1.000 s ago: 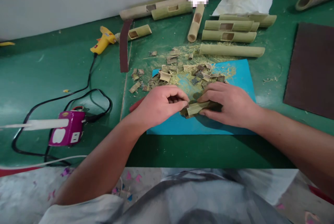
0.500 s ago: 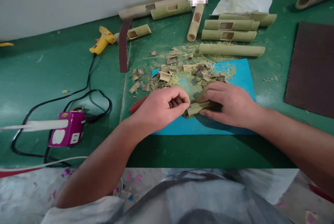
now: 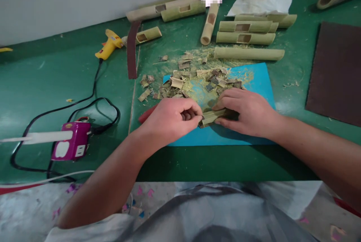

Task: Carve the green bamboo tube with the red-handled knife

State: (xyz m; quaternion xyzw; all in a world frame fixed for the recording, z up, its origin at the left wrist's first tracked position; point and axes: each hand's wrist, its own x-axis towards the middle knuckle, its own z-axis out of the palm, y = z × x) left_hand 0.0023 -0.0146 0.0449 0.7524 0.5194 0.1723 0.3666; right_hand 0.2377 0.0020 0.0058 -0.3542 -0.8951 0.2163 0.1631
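Observation:
My right hand (image 3: 248, 112) is closed around a short, ridged piece of bamboo (image 3: 212, 116), held just over a blue sheet (image 3: 225, 137). At the left end of that piece, my left hand (image 3: 176, 120) is pinched, thumb against forefinger. A tiny dark bit shows at those fingertips, too small to name. Beyond both hands, bamboo chips (image 3: 177, 83) and yellowish shavings lie scattered on the sheet. A red object (image 3: 148, 114) is partly hidden behind my left hand.
Cut bamboo tubes (image 3: 245, 38) with square openings lie at the back. On the left are a yellow glue gun (image 3: 108, 44), its black cord, and a purple power socket box (image 3: 72, 140). A brown strip (image 3: 132, 50) and a dark brown sheet (image 3: 334, 73) flank the work area.
My left hand has dropped slightly toward me, its pinch staying by the bamboo's end. My right hand keeps its hold. The whole view has shifted a little.

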